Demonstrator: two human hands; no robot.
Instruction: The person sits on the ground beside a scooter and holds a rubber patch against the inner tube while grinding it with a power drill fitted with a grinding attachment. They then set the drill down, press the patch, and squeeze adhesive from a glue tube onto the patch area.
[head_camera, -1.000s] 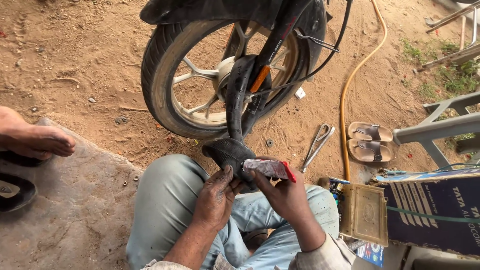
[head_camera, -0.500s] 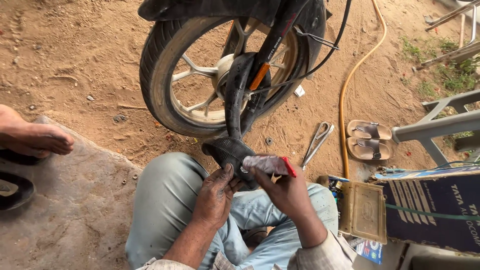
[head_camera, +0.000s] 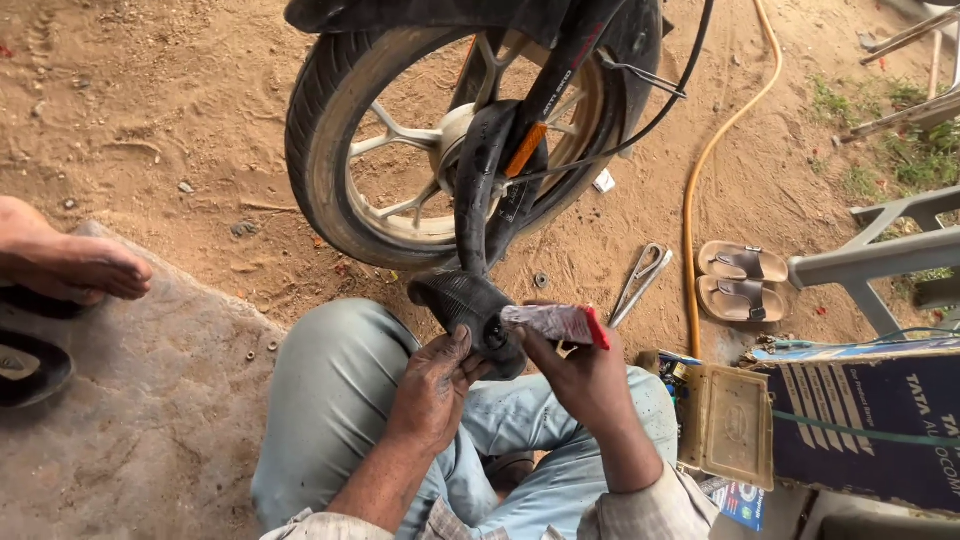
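The left hand (head_camera: 432, 385) holds a fold of the black inner tube (head_camera: 468, 300) over the person's knee, just below the motorcycle wheel (head_camera: 330, 150). Its fingers are closed on the rubber, with the thumb pressed on top. The right hand (head_camera: 585, 378) holds a small crumpled tube of adhesive (head_camera: 555, 322) with a red end. Its fingers are clamped around it, and the nozzle end touches the folded rubber beside the left thumb. The inner tube rises from the hands to the wheel and passes over the hub, in front of the spokes.

To the right of the wheel, a metal tyre tool (head_camera: 640, 280) lies on the sandy ground. A yellow hose (head_camera: 700, 190) runs past it, and beyond the hose stands a pair of brown sandals (head_camera: 740, 280). Lower right of the wheel, beside the person's right knee, there is an open tin box (head_camera: 725, 420) and next to it a dark blue carton (head_camera: 870, 420). Far to the left of the wheel, a bare foot (head_camera: 75, 265) of another person rests on a concrete slab (head_camera: 130, 420).
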